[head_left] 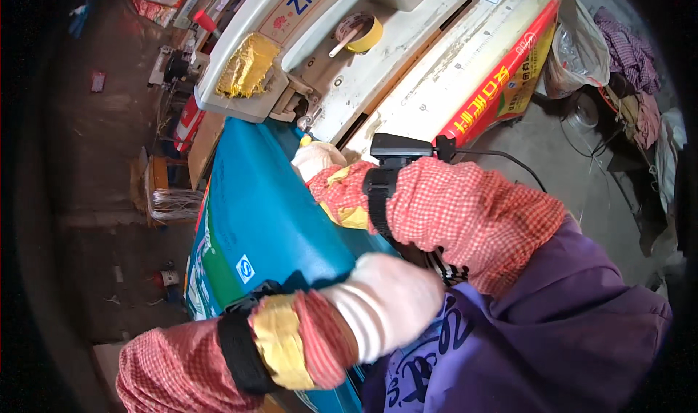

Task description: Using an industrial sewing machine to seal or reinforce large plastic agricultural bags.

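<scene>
In the head view, a large blue woven sack point(269, 209) with green and white printing is seen running from the centre of the frame down to the lower left; its surface is smooth and slightly glossy, stretched taut over its filling. Both hands are covered by white knitted gloves, and the forearms by red-and-white checked sleeve covers with yellow cuffs and black wrist straps.

The left hand point(389, 304) is seen in the lower middle of the frame, curled into a loose fist pressed against the sack's near edge — whether fabric is pinched inside it cannot be told. The right hand point(318, 158) lies at the centre, at the sack's upper edge, with its fingers hidden behind the sack and sleeve; its grip cannot be told either.

Just above that edge a white sewing machine point(305, 42) is set, its casing worn and stained, with a frayed yellow pad point(247, 65) on its left end. A roll of yellow tape point(361, 33) with a stick point(342, 43) through it rests on top. A red and yellow printed bag point(502, 86) hangs along the table edge at the upper right — beside it, a clear plastic bag point(578, 49) and crumpled cloths point(629, 49) are seen on the floor.
</scene>
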`<move>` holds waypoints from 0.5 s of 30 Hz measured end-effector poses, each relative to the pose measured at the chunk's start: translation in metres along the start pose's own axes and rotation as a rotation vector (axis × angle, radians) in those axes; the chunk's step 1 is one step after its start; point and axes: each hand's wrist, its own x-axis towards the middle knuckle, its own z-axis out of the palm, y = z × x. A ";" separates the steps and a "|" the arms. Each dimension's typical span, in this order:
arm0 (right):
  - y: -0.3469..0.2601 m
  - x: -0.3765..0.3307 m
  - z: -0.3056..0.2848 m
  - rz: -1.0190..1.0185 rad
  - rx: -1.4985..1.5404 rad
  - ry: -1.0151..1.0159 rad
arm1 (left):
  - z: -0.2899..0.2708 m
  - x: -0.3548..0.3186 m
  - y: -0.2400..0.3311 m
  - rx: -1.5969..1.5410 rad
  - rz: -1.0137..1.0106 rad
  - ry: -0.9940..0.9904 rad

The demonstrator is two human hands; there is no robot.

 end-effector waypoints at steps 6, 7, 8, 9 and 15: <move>0.005 0.008 -0.017 0.005 -0.556 -0.092 | -0.028 -0.004 -0.038 -0.035 -0.103 -0.148; 0.008 0.006 -0.015 -0.003 -0.556 -0.091 | -0.030 -0.010 -0.042 -0.107 -0.088 -0.093; 0.010 0.003 -0.013 -0.008 -0.560 -0.093 | -0.031 -0.014 -0.046 -0.179 -0.073 -0.036; 0.009 0.002 -0.013 -0.022 -0.561 -0.095 | -0.031 -0.013 -0.046 -0.178 -0.073 -0.042; 0.006 0.004 -0.008 -0.107 -0.632 -0.132 | -0.032 -0.011 -0.044 0.032 -0.078 -0.088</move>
